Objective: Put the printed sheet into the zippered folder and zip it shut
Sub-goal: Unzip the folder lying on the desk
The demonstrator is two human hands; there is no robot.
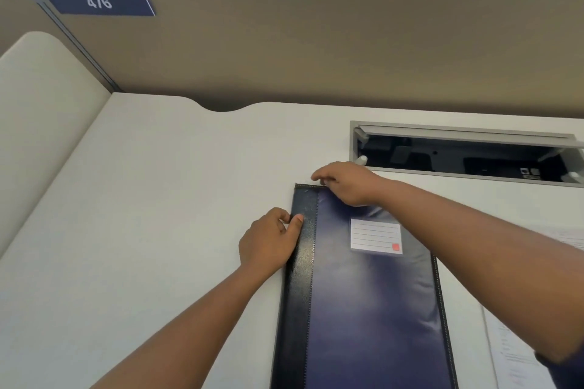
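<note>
White cubicle desk (142, 199), left hand (268, 240) pinching zippered folder (373, 309) spine, right hand (344, 181) pinching its top edge.

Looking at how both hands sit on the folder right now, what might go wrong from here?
The printed sheet lies on the desk beside the zippered folder, so it may get zipped out. The right hand pinches at the far corner; a hard tug could slide the folder, steadied only by the left hand at its spine.

two bare forearms, a dark sleeve edge (565, 369) at the right upper arm
</note>
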